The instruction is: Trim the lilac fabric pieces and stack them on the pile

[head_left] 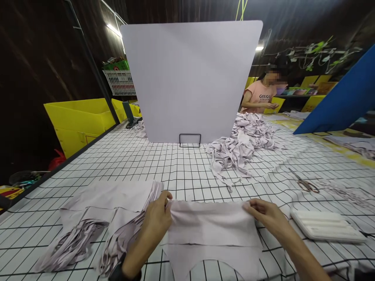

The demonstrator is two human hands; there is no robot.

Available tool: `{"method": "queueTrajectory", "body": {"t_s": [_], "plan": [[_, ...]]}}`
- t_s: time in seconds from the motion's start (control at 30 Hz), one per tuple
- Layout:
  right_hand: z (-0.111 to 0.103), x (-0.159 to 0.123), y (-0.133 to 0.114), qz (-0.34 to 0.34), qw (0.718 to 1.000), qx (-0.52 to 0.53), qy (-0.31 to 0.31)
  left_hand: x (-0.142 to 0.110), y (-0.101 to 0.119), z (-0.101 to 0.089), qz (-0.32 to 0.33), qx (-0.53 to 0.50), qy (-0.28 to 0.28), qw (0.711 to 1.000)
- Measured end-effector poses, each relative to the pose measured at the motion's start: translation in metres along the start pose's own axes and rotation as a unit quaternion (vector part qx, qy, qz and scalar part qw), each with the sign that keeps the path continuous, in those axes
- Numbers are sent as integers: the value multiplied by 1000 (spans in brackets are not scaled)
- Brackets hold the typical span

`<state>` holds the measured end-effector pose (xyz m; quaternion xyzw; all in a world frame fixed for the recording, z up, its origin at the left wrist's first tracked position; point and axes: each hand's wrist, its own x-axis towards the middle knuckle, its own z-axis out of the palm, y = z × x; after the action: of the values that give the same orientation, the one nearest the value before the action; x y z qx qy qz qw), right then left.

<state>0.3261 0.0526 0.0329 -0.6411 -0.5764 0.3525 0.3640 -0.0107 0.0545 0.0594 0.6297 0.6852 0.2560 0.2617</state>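
A pale lilac fabric piece (209, 228) lies flat on the white grid-patterned table (175, 164) in front of me. My left hand (158, 214) pinches its upper left corner, fingers closed on the cloth. My right hand (265, 212) pinches the upper right corner the same way. Just left of my left hand sits a stack of the same lilac pieces (102, 218), its edges fanned out toward me.
A heap of loose lilac pieces (240, 146) lies mid-table right, behind it a person in a pink shirt (260, 97). A white divider board (190, 78) stands at the back. Scissors (306, 183) and a white tray (325, 226) lie to the right. Yellow bins (79, 121) stand left.
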Motion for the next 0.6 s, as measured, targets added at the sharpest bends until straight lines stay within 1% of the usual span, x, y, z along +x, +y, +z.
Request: {"method": "queueTrajectory", "body": {"t_s": [0.07,0.17,0.27,0.33,0.37,0.43,0.5,0.53,0.6], "plan": [[11,28,1,-28,998,-48,-2,19,-1,12,-5,74,-9,997],[21,58,2,-39,996,-74,8,38,-2,20,-10,125,-20,992],[22,76,1,-35,996,-83,30,50,1,24,-4,148,-25,989],[20,80,-2,-30,995,-86,51,55,4,27,20,179,-22,983],[19,78,-3,-28,994,-86,64,56,7,29,36,205,-12,978],[17,66,-5,-23,992,-87,90,54,11,37,75,260,20,963],[13,38,-3,-18,989,-79,121,50,18,50,136,279,31,950],[11,19,0,-13,988,-71,139,47,22,58,180,267,17,947],[8,-27,13,19,984,-15,177,41,33,77,286,215,-34,933]]}}
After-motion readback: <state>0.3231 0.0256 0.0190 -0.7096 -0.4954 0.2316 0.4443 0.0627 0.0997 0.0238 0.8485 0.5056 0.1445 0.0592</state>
